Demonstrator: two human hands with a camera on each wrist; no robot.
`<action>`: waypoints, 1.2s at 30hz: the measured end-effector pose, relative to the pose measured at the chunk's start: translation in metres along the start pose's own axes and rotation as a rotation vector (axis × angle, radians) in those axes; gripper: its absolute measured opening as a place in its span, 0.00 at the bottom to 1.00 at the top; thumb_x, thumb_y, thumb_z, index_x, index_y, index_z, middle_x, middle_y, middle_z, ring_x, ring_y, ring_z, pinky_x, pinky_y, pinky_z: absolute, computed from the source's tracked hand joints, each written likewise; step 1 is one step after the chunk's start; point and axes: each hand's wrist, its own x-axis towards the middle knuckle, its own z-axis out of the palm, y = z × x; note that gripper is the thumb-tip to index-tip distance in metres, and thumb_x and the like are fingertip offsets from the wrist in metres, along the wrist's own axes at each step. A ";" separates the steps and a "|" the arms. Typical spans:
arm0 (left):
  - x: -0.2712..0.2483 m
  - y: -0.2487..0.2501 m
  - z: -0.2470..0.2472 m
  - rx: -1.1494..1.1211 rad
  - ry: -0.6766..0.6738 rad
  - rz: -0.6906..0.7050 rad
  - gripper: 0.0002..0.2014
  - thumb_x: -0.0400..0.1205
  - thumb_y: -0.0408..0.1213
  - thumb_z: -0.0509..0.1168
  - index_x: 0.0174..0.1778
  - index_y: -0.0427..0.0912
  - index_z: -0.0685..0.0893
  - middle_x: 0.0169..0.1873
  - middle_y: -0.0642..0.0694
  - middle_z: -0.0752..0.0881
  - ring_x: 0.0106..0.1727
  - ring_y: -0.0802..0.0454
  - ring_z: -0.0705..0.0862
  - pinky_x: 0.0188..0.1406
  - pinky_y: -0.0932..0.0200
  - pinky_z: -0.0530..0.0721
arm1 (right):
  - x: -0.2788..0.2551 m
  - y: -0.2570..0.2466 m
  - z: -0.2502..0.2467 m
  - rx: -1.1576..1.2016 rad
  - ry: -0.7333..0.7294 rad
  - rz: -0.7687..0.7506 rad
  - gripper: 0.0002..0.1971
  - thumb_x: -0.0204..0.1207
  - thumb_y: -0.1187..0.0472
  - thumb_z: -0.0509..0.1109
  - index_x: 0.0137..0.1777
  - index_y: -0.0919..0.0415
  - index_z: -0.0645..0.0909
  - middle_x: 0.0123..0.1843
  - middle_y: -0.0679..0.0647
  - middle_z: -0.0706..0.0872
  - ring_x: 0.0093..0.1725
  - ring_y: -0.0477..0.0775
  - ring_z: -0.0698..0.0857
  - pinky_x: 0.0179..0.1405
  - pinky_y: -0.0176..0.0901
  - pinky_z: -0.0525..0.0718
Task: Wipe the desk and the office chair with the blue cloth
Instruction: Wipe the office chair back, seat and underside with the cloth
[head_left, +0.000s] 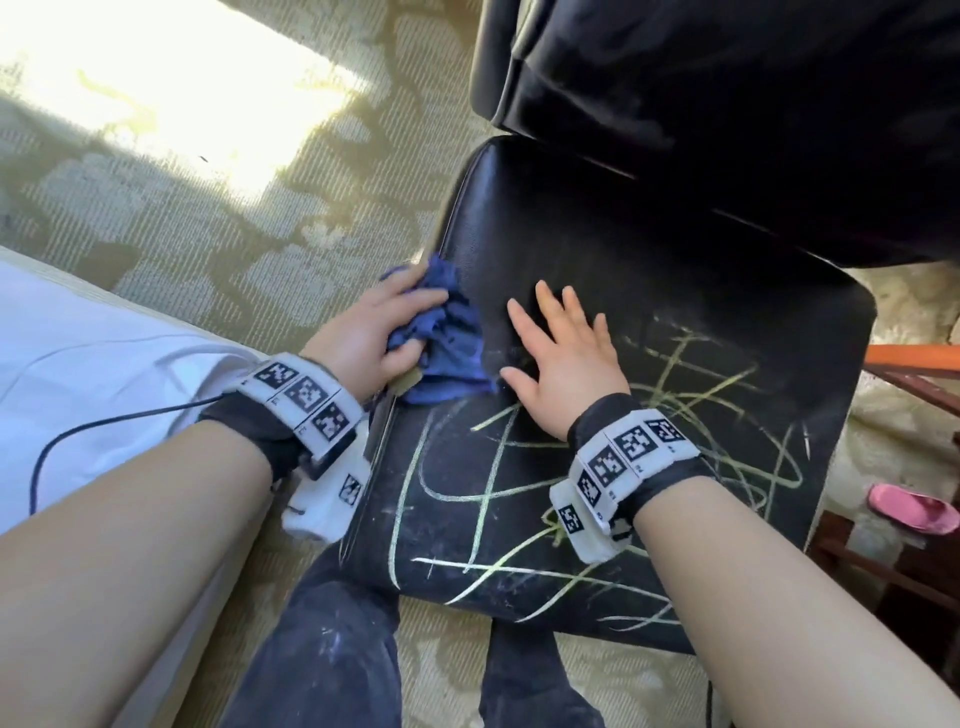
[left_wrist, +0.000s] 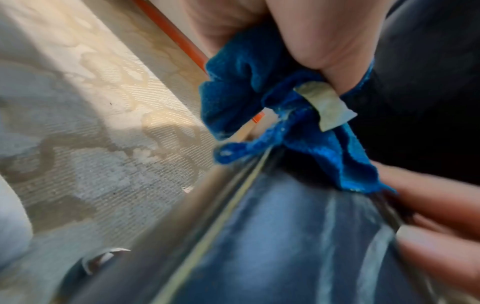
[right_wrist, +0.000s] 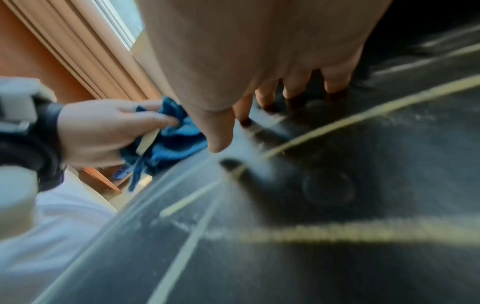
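- One carpet (head_left: 218, 218) with a pale leaf pattern covers the floor, and a patch of sun lies on it.
- One black chair (head_left: 613, 249) stands on the carpet. Its seat has many yellow chalk lines (head_left: 498, 467) scribbled over the near part.
- One white sheet (head_left: 78, 364) lies at the left, with one black cable across it.
- Two legs in dark trousers (head_left: 332, 649) stand at the seat's front edge.
- Two hands are out, each with one wrist band (head_left: 301, 400) of black-and-white squares.
- The right hand (head_left: 566, 358) lies flat on the seat, its grip spread wide, holding nothing.
- The left hand (head_left: 363, 338) is at the seat's left edge, its grip curled tight around the cloth (head_left: 441, 343).
- One blue cloth, bunched up, touches the seat's left edge, just beside the right thumb. One pale tag (left_wrist: 324, 107) sticks out of it.
- One pink slipper (head_left: 914, 506) lies on the floor at the right.
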 end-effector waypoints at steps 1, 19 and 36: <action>0.008 0.004 0.000 -0.014 0.045 -0.032 0.31 0.75 0.47 0.58 0.76 0.45 0.70 0.80 0.49 0.60 0.78 0.56 0.61 0.73 0.66 0.56 | 0.000 -0.001 0.004 -0.001 -0.030 0.006 0.34 0.82 0.42 0.55 0.82 0.45 0.41 0.84 0.49 0.35 0.82 0.55 0.35 0.80 0.58 0.40; -0.095 0.016 0.063 0.059 0.016 -0.199 0.36 0.75 0.51 0.69 0.77 0.46 0.67 0.82 0.43 0.50 0.81 0.45 0.59 0.76 0.53 0.60 | -0.036 -0.018 0.020 -0.030 0.080 -0.022 0.35 0.80 0.41 0.58 0.83 0.47 0.46 0.84 0.52 0.39 0.82 0.58 0.37 0.79 0.64 0.45; -0.068 -0.005 0.042 0.101 0.074 -0.051 0.27 0.76 0.33 0.65 0.74 0.48 0.73 0.78 0.48 0.65 0.78 0.53 0.64 0.72 0.62 0.61 | -0.051 -0.021 0.069 -0.047 -0.037 0.034 0.44 0.74 0.32 0.60 0.81 0.42 0.38 0.83 0.50 0.30 0.81 0.60 0.33 0.78 0.69 0.43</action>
